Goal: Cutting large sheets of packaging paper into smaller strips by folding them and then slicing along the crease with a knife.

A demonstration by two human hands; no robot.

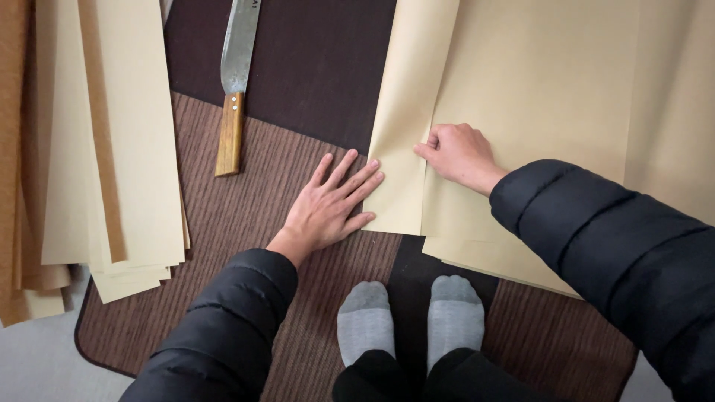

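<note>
A large cream paper sheet (551,82) lies on the brown ribbed mat (246,201), with a narrow flap (406,112) folded over along its left side. My left hand (328,205) lies flat with fingers spread, the fingertips pressing the flap's left edge. My right hand (458,152) is curled into a loose fist, its knuckles and fingertip pressing on the fold line of the sheet. Both arms wear dark padded sleeves.
A long knife (237,82) with a wooden handle lies on the mat at upper left. A stack of cut cream and tan paper strips (112,149) lies at the far left. My feet in grey socks (406,316) rest at the mat's near edge.
</note>
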